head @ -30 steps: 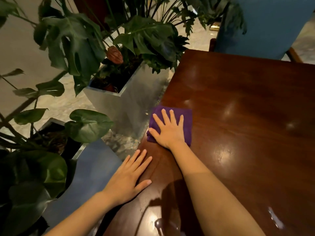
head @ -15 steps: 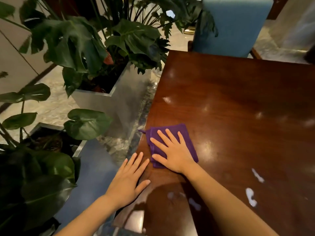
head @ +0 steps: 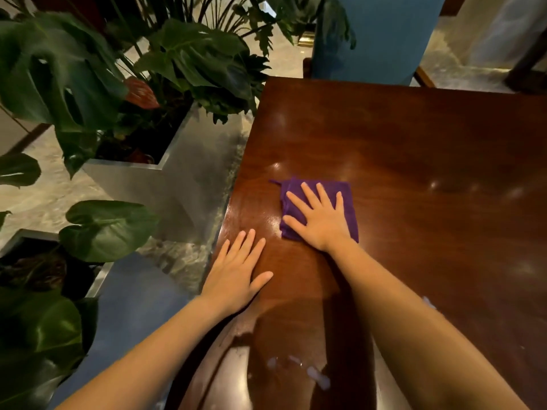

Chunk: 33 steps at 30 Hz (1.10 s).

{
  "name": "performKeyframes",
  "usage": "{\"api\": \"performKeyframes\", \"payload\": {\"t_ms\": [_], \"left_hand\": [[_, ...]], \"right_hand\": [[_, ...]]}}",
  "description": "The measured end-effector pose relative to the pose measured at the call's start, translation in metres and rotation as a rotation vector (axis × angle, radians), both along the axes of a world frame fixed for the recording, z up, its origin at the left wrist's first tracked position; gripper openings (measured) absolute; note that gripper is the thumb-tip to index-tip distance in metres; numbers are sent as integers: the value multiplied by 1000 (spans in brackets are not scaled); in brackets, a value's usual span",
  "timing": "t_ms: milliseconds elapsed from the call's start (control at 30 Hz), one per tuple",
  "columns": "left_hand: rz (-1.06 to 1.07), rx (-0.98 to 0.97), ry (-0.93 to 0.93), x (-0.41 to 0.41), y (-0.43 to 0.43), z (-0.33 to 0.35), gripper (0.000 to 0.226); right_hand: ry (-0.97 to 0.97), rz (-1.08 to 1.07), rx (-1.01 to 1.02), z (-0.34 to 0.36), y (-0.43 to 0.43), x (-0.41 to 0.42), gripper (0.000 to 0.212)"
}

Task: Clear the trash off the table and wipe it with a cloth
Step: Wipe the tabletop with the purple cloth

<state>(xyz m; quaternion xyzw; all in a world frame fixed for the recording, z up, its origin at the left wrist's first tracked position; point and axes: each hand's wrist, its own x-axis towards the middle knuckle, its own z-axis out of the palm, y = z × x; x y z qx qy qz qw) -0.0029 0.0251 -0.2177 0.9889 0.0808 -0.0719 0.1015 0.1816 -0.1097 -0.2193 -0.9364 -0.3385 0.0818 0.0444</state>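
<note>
A folded purple cloth (head: 347, 192) lies on the glossy dark wooden table (head: 414, 161), a little in from its left edge. My right hand (head: 319, 218) presses flat on the cloth with fingers spread, covering most of it. My left hand (head: 236, 275) rests flat and empty on the table's left edge, palm down, just below and left of the cloth. No trash shows on the tabletop; only light reflections and a few pale smears near the front.
Metal planters (head: 177, 179) with large green leafy plants (head: 59, 72) stand close to the table's left side. A blue upholstered chair (head: 376, 37) sits at the far end. Another blue seat (head: 130, 306) is below left.
My right hand has slid the cloth from the table's left edge toward me, then rightward onto the surface. The left hand has stayed on the edge.
</note>
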Motion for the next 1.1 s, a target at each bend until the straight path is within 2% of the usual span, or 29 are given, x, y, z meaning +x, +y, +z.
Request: {"api": "performKeyframes", "payload": {"t_ms": [267,533,633,867,967,1100], "left_hand": [[-43,-8,30,51,-17,-6,92],[-36,58,21,55,-23,-14,105],[-33,55,50,56,-22,-12,100],[-29,41,43,58,-28,-9,69],[-32,32,56,60,-31,-7,67],[-35,22,124,61,-31,-2,67]], "right_hand": [[-6,-131,-6,-2,-56,53,63],[3,-285,-52,0,-143,63,63],[12,-334,-41,0,-173,48,61],[29,-444,-45,2,-231,-20,55],[27,-460,-58,2,-239,-57,55],[41,-479,-50,0,-227,-105,67]]}}
